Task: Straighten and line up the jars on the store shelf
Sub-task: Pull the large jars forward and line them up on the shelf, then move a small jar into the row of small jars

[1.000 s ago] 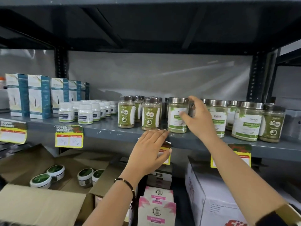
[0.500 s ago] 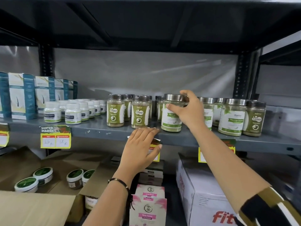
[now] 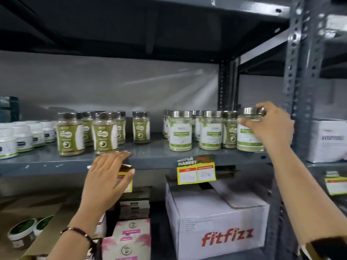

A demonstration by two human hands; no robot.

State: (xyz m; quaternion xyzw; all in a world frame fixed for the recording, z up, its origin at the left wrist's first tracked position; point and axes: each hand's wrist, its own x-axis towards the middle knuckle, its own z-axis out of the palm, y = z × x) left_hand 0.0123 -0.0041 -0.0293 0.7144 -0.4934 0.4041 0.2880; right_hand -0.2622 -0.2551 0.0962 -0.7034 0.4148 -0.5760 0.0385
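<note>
Jars of green powder stand on a grey metal shelf point(image 3: 154, 158). A left group has dark lids and green labels point(image 3: 70, 135), with one jar point(image 3: 141, 127) set apart further back. A right group has silver lids and white labels point(image 3: 180, 131). My right hand point(image 3: 270, 126) grips a silver-lidded jar point(image 3: 247, 135) at the row's right end, fingers around its lid, the jar's base at the shelf's front edge. My left hand point(image 3: 107, 178) lies flat and open against the shelf's front lip, below the dark-lidded jars, holding nothing.
Small white bottles point(image 3: 22, 137) fill the shelf's left part. A perforated upright post point(image 3: 300, 91) stands just right of my right hand. Below are a white "fitfizz" carton point(image 3: 216, 222), pink boxes point(image 3: 129, 239), round tubs point(image 3: 24, 231) and a yellow price tag point(image 3: 196, 170).
My right hand has carried the silver-lidded jar from the middle of the shelf to the right end of the row. The view has panned right; my left hand stays on the shelf edge.
</note>
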